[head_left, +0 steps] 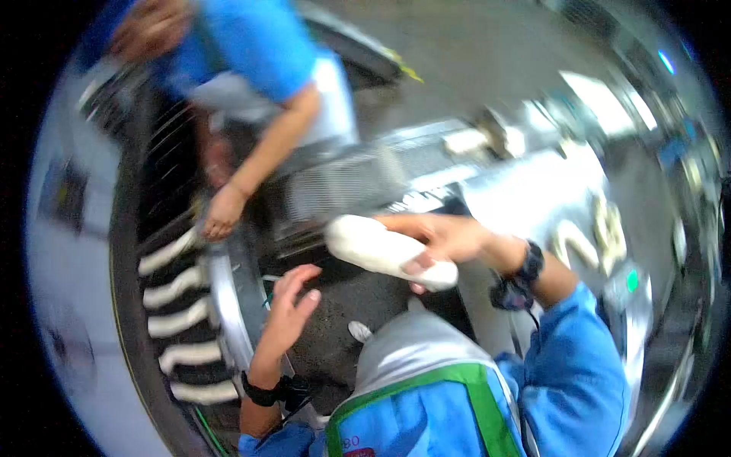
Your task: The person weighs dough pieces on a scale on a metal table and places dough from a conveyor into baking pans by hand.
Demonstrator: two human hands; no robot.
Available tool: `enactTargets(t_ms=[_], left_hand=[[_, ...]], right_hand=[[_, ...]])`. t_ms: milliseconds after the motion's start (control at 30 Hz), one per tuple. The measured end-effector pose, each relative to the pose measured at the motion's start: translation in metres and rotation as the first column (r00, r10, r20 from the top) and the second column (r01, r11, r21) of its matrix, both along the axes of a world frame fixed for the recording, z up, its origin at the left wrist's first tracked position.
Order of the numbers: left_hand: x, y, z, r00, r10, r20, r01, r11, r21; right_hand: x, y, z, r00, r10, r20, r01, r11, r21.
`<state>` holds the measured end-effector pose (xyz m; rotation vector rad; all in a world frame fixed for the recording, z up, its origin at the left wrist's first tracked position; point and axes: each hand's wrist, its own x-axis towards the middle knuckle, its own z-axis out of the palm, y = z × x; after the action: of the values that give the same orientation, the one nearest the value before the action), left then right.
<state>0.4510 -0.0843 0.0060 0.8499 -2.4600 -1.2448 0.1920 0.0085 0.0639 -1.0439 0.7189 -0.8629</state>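
A thick pale length of dough [369, 242] is gripped in my right hand [449, 240], in front of my body and above the floor. Its rounded end points left, and my fingers wrap round the other half. My left hand [288, 308] holds nothing, its fingers apart, to the left of the dough and not touching it. Beyond my left hand, several long dough pieces [179, 320] lie in a row on a dark slatted rack [152, 320].
Across from me, a co-worker's hand [225, 213] reaches to the top dough piece on the rack. A metal mesh conveyor [346, 183] runs between us. On the right, a pale work table [518, 190] bears more dough pieces [609, 232]. A metal rail [228, 301] edges the rack.
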Motion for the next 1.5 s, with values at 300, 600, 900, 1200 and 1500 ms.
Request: enactTargets(t_ms=[300,600,900,1200,1500], left_hand=[[-0.197,0.043,-0.027,0.869,-0.489,0.075,0.456,0.849,0.266],[-0.370,0.143,-0.151,0.593,-0.805,0.004,0.804,0.592,-0.059],[-0.456,0.253,-0.124,0.504,-0.857,0.103,0.820,0.438,-0.367],[-0.507,0.334,-0.074,0.346,-0.920,-0.184,0.934,0.356,-0.024],[-0.522,0.346,-0.096,0.369,-0.899,-0.238,0.928,0.370,0.042]], right_hand=[[-0.121,0.138,-0.049,0.748,-0.648,-0.142,0.643,0.761,-0.084],[-0.211,0.321,-0.232,-0.523,-0.241,-0.817,0.754,0.317,-0.576],[-0.218,0.368,-0.216,-0.316,-0.235,-0.919,0.874,0.305,-0.379],[-0.225,0.376,-0.098,-0.541,-0.401,-0.739,0.682,0.304,-0.665],[-0.248,0.378,-0.101,-0.558,-0.473,-0.682,0.615,0.316,-0.723]])
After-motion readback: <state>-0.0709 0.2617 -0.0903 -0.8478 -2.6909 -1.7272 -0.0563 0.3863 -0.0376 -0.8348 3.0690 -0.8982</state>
